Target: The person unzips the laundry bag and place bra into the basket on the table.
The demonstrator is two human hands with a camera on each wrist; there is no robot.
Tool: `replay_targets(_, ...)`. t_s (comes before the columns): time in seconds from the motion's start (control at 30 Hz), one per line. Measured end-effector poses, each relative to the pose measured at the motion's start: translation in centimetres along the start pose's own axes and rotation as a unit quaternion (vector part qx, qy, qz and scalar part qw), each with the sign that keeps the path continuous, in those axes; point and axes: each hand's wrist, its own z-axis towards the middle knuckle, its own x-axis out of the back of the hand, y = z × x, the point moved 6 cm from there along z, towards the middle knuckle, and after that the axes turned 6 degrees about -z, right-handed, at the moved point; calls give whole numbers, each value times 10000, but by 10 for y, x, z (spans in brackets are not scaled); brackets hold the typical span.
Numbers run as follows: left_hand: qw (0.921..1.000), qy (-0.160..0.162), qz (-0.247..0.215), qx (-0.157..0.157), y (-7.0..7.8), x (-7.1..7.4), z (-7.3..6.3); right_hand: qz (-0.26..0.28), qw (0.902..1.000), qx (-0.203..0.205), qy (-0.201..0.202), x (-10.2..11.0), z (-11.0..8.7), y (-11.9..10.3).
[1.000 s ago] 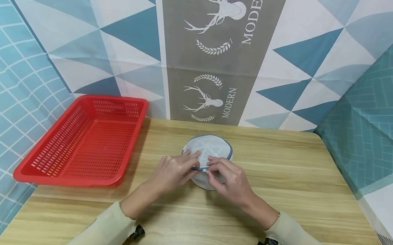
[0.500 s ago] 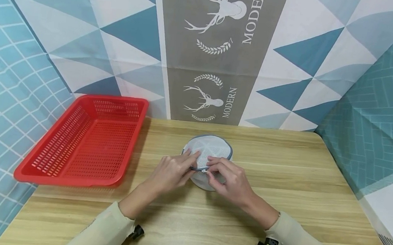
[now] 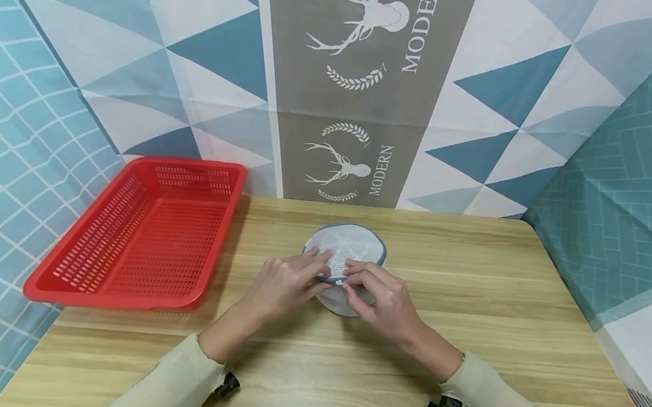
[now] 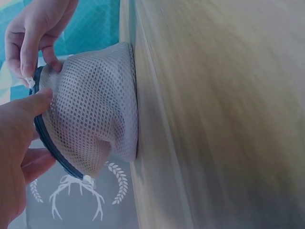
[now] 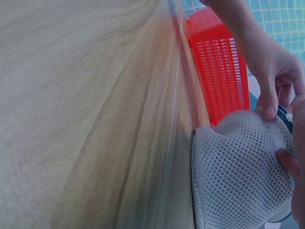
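Observation:
A small white mesh laundry bag [image 3: 353,239] with a dark blue zipped rim stands on the table in the middle of the head view. My left hand [image 3: 288,282] pinches the near part of the rim between thumb and fingers. Just right of it, my right hand [image 3: 378,298] pinches the rim at the white zipper pull [image 3: 339,283]. In the left wrist view the mesh side [image 4: 90,100] bulges and has a fold low down. The right wrist view shows the bag [image 5: 238,167] resting on the wood, its rim partly hidden by the fingers. What lies inside the bag cannot be made out.
A red perforated plastic basket [image 3: 209,284] stands at the left of the wooden table [image 3: 473,279]. Patterned cloth walls [image 3: 199,51] rise behind the table and on both sides. Black wrist cameras [image 3: 228,385] hang at both sleeves.
Both hands keep their hold on the rim in nearly the same place. Only a very slight shift of the left fingers and the near rim shows.

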Motion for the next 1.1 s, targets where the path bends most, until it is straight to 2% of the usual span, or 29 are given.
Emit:
replay_targets(0.7, 9990, -300, -320, 60, 1, 1, 0, 34, 9999, 145, 33, -1, 1, 0)
replay_targets(0.97, 9994, -287, -186, -52, 0, -1, -1, 38, 9999, 106, 35, -1, 1, 0)
replay_targets(1.1, 9996, -228, -133, 27, -1, -1, -1, 22, 10000, 79, 51, -1, 2, -1)
